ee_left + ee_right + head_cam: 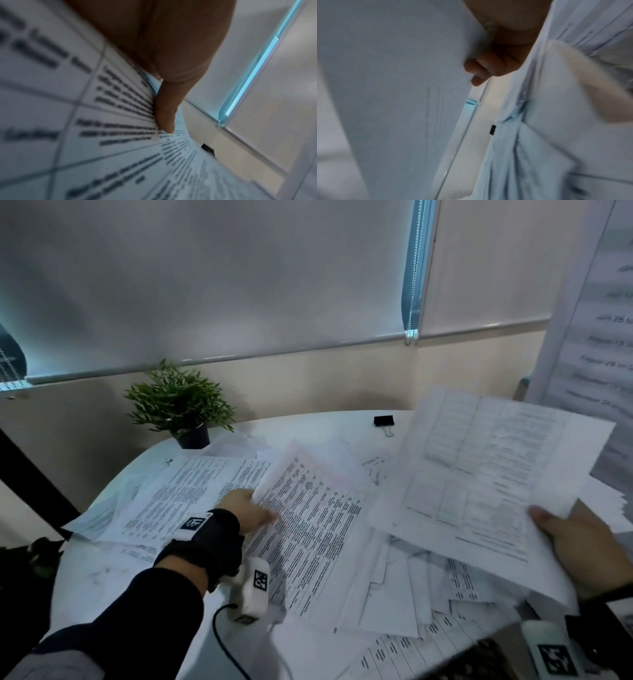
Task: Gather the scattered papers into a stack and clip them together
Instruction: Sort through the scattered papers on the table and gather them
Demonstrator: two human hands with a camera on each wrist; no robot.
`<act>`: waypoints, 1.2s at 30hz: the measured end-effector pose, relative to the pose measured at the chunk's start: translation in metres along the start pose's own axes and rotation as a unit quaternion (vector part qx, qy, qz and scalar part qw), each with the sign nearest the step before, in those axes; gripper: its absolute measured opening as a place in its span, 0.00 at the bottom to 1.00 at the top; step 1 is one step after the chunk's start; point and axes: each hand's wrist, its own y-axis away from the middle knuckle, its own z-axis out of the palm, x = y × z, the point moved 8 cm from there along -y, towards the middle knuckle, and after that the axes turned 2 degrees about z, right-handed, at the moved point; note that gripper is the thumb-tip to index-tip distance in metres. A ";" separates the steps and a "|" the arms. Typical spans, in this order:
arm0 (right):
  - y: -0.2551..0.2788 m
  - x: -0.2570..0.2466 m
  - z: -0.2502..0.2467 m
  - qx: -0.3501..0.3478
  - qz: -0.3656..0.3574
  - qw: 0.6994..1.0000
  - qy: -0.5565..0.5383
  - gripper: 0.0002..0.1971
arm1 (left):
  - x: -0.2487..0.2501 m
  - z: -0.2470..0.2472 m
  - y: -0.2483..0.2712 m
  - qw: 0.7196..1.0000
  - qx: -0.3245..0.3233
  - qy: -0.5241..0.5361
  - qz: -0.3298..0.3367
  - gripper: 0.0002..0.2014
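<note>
Papers on worktop: printed white sheets (308, 525) lie scattered and overlapping across the white rounded worktop (96, 577), some with dense text, some with tables.
Left hand: left hand (248, 510) reaches over the spread and pinches the edge of one text-covered sheet, whose corner curls up off the pile; the left wrist view shows the thumb (164, 115) pressed on that printed sheet.
Right hand: right hand (579, 546) grips a loose bundle of white table-printed sheets (486, 474) at its near corner, thumb on top, raised above the worktop at the right; the right wrist view shows curled fingers (477, 69) under the paper.
Clip: black binder clip (384, 422) sits at the far edge of the worktop, apart from both hands.
Plant: small green plant in a dark pot (181, 405) stands at the far left of the worktop, beside the papers.
</note>
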 end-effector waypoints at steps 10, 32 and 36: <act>0.010 -0.112 0.082 -0.089 -0.112 0.990 0.009 0.07 | 0.038 -0.050 0.040 0.917 0.062 0.375 0.122 0.11; 0.013 -0.053 0.085 -0.198 -0.041 0.979 -0.033 0.19 | 0.096 0.009 0.061 0.908 0.036 0.366 0.198 0.11; -0.056 -0.080 0.018 -0.054 -0.081 0.985 0.141 0.18 | 0.076 -0.012 0.047 0.963 0.031 0.173 0.206 0.12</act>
